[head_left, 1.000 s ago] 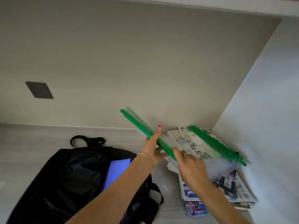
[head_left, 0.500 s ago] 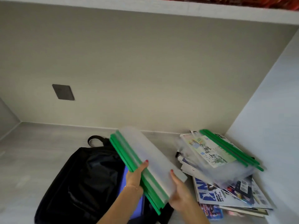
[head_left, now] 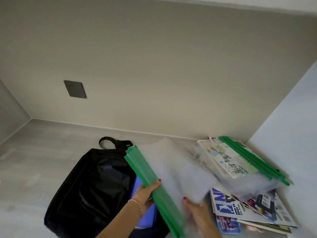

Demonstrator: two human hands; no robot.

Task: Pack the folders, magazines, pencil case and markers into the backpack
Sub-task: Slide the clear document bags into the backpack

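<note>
A stack of clear folders with green spines (head_left: pixel 171 170) hangs over the table between both hands. My left hand (head_left: pixel 145 191) grips the green spine edge, thumb on top. My right hand (head_left: pixel 197 210) holds the near clear corner from below, blurred. The black backpack (head_left: pixel 92 186) lies open on the table at the left, with a blue folder (head_left: pixel 145 219) inside it. More green-spined clear folders (head_left: pixel 245 162) rest on a pile of magazines (head_left: pixel 240 208) at the right. Pencil case and markers are not in sight.
The grey table surface (head_left: pixel 34 160) runs left of the backpack. A beige back wall carries a dark wall plate (head_left: pixel 75 89). A white side wall (head_left: pixel 291 126) closes the right side, right behind the magazine pile.
The held folder stack has swung flatter and shifted slightly right, its clear face now spread wide. My right hand slid to the near corner; my left kept its grip on the spine.
</note>
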